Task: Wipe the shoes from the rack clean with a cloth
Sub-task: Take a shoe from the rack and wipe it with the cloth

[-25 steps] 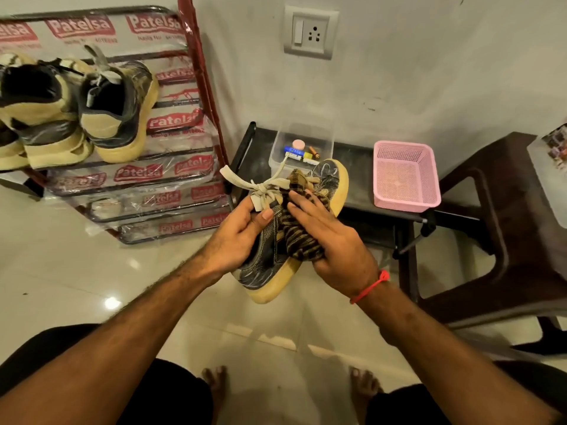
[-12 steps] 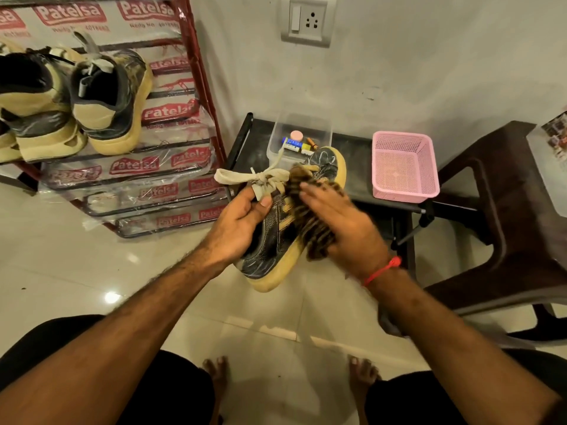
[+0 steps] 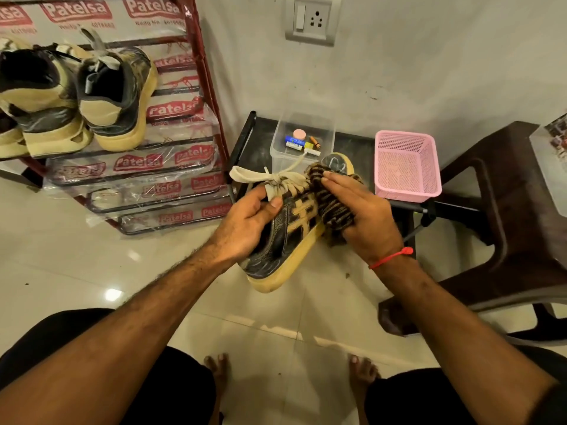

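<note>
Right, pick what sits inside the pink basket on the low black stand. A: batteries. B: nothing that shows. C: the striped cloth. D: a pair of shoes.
B: the pink basket shows only its own mesh floor; the striped cloth is in the right hand.

Black shoe [image 3: 287,237] with tan stripes and yellowed sole, brown-and-tan striped cloth [image 3: 329,204], pink basket [image 3: 406,167], red rack [image 3: 202,72].

The shoe rack [image 3: 196,87] stands at the left against the wall, with shoes [image 3: 116,96] on its upper shelf. To its right sits a low desk [image 3: 260,133] carrying a clear box [image 3: 303,133] and, further right, a basket [image 3: 406,165]. A chair [image 3: 506,210] stands at far right. The held shoe [image 3: 288,234] hangs before the desk, above the floor [image 3: 92,271].
</note>
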`<state>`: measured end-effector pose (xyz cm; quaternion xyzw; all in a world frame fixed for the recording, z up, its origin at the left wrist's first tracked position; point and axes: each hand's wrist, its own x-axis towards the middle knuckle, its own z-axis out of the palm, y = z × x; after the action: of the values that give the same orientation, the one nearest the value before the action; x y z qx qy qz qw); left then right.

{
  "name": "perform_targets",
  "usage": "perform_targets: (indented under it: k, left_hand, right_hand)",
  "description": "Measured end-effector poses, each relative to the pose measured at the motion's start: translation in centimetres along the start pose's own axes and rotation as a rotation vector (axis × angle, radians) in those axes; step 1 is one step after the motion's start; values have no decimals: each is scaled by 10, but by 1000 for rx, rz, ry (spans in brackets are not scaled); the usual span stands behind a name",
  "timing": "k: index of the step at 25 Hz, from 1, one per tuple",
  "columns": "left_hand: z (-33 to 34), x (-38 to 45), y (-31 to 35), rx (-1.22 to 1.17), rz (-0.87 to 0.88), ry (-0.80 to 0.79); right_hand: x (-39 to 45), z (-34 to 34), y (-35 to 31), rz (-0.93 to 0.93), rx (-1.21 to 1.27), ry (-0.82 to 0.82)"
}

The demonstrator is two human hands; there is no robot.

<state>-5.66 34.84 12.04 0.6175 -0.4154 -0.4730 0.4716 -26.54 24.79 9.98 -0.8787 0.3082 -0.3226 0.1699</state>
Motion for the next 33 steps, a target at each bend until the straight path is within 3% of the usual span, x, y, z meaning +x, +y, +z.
perform_targets:
  k: [2,6,10,14,17,20,24,28,33]
  left_hand:
    - [1,1,-6,51,22,-12]
    - [-3,2,-11,75,20,17]
    - [-5,4,1,-91,-10,55]
    - [-2,3,0,-32,11,26]
    - [-3,4,-4,-24,51,24]
    - [-4,3,-9,-14,60,39]
    - [-4,3,-17,141,88,46]
    - [-5,5,-15,123,73,53]
    - [-3,4,-13,70,83,14]
  right_hand:
    - [-7,15,-23,4,33,24]
    - [-18,30,-52,-251,67,-71]
    - [-5,8,-17,-37,21,-137]
    - [2,0,-7,26,80,-206]
    - [3,4,-16,37,79,-138]
    - [-12,23,-38,-72,97,-69]
    - [-21,30,-43,-283,100,-101]
    - [-19,28,-43,-454,54,-123]
    - [2,-6,11,-221,-59,33]
